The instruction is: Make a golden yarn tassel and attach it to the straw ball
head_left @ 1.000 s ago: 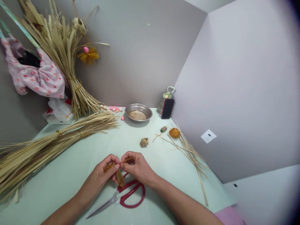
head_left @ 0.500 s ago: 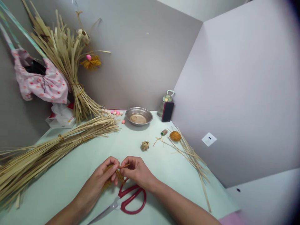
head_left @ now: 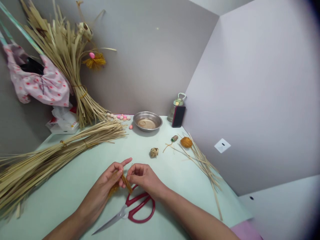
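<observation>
A bunch of golden-brown yarn (head_left: pixel 127 184), much like a tassel, is held in my left hand (head_left: pixel 110 178), its fingers closed round it and the index finger stretched out. Close on the right, my right hand (head_left: pixel 143 176) is pinched at the top of the yarn; the fine strand between its fingertips is mostly hidden. Under the hands lie scissors (head_left: pixel 136 208) with red handles, blades toward the lower left. A small woven straw ball (head_left: pixel 154 152) rests on the table beyond my hands.
Long straw bundles (head_left: pixel 75 146) cover the left side. A metal bowl (head_left: pixel 147 129) stands at the back, near a phone (head_left: pixel 178 116) leaning on a bottle (head_left: pixel 172 111). Rightward are a thread spool (head_left: pixel 174 138), a yarn ball (head_left: pixel 186 142) and loose straw strips (head_left: pixel 206 166).
My left index finger has stretched out past the yarn. The strand end that showed at my right fingertips is no longer plain to see. The whole view has shifted slightly.
</observation>
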A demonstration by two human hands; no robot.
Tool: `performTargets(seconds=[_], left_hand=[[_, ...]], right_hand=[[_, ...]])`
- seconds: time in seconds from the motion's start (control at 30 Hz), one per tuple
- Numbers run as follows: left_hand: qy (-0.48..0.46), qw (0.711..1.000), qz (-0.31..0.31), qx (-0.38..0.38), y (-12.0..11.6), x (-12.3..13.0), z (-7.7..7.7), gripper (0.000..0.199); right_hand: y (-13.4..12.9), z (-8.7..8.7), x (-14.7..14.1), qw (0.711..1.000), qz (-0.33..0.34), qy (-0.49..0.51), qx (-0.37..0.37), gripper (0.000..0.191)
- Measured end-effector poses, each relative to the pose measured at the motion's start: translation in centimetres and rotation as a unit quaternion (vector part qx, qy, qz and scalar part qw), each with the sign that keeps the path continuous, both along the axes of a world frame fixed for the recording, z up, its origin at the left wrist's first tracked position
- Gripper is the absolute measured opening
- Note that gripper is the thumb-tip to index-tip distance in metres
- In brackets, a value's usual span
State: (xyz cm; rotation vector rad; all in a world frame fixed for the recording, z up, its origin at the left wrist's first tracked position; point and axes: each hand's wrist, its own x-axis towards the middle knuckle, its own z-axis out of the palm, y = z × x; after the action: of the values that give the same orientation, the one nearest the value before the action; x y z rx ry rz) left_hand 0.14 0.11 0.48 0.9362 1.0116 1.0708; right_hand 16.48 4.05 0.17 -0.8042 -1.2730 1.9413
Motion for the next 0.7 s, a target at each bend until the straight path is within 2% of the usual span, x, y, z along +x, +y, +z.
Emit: performTargets(seconds=[0.13,0.3,0.43,0.5,0.63,0.7], left_hand=[[0.014,1.0,0.025,-0.008,0.1,0.0,-0.3,0.026],[0.026,0.999,0.016,-0.022,0.0,0.1,-1.2,0.025],[0.022,0.999,0.021,-0.027,-0.2,0.0,-1.1,0.025],[0.024,0.999,0.026,-0.032,-0.2,0.0,-0.9,0.025],[0.041,0.999,0.022,-0.029,-0.2,0.0,-0.8,0.028],[0.057,0.998,0.006,-0.019,-0.3,0.0,-1.0,0.028]], right_hand=[[0.0,0.1,-0.1,1.0,-0.006,0.025,0.002,0.032],[0.2,-0.4,0.0,0.999,-0.029,0.023,-0.004,0.028],[0.4,-0.7,0.1,0.999,-0.041,0.004,0.001,0.021],[0.7,-0.7,0.3,0.997,-0.075,-0.03,0.01,0.016],[1.2,-0.1,1.1,0.969,-0.201,-0.105,0.095,0.012],[1.1,0.5,1.5,0.948,-0.225,-0.14,0.175,0.016]])
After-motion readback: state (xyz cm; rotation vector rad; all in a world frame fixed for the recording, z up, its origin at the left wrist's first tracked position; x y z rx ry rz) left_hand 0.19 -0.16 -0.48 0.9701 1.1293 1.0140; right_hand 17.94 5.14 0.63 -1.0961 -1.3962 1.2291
